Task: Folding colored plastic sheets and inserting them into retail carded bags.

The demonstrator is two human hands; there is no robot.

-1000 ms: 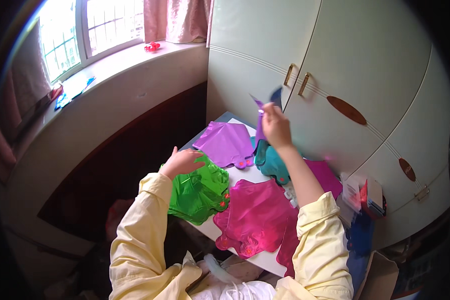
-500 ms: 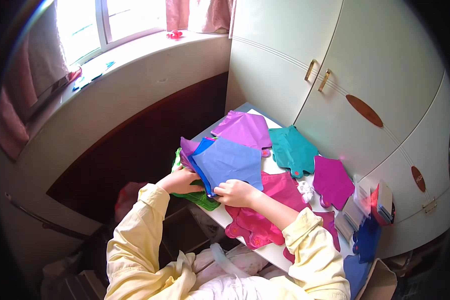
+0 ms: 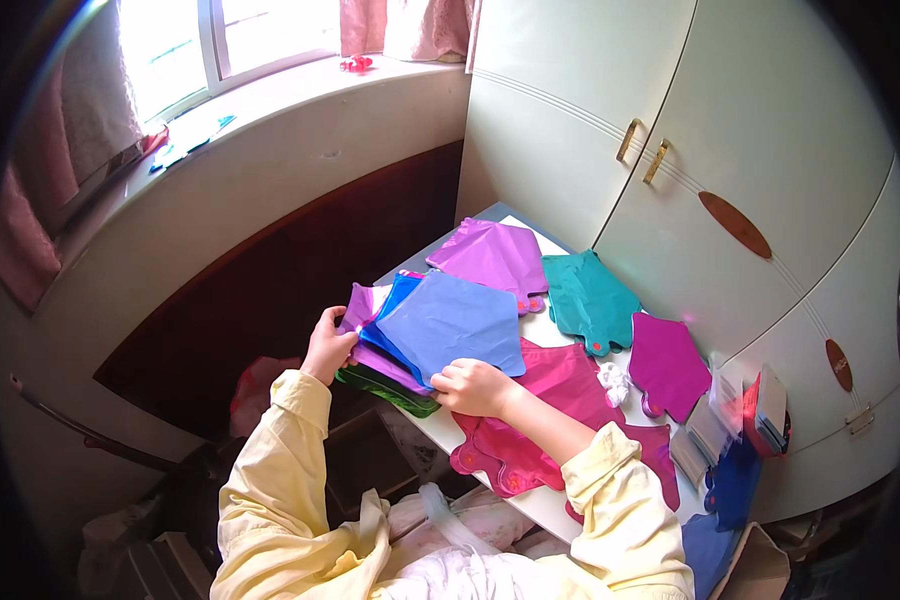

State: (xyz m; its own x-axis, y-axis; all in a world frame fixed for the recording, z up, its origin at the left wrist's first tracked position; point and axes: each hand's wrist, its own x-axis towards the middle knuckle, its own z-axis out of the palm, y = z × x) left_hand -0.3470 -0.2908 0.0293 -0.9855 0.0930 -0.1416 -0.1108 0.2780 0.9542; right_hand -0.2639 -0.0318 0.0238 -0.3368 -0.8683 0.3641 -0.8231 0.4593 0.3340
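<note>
My left hand (image 3: 327, 348) grips the left edge of a purple flat plastic piece (image 3: 362, 304), thumb on top. My right hand (image 3: 470, 388) is closed at the near corner of a light-blue flat plastic piece (image 3: 450, 318). That piece overlies a darker blue piece (image 3: 390, 303), which partly covers the purple one. Beneath them a dark green piece (image 3: 388, 393) shows at the table's edge. A glossy crimson piece (image 3: 560, 385) with rounded lobes lies under and beside my right forearm. How far my right fingers reach under the light-blue piece is hidden.
On the white table (image 3: 545, 503) lie lilac (image 3: 492, 258), teal (image 3: 590, 298) and magenta (image 3: 667, 368) pieces and a small white bundle (image 3: 613, 383). Books or boxes (image 3: 765, 405) stand at the right edge. A white wardrobe (image 3: 570, 120) rises behind; the windowsill wall is left.
My left hand has shifted left and up, drawing out the purple piece's edge so more of it shows. The right hand stays nearly in place on the light-blue piece.
</note>
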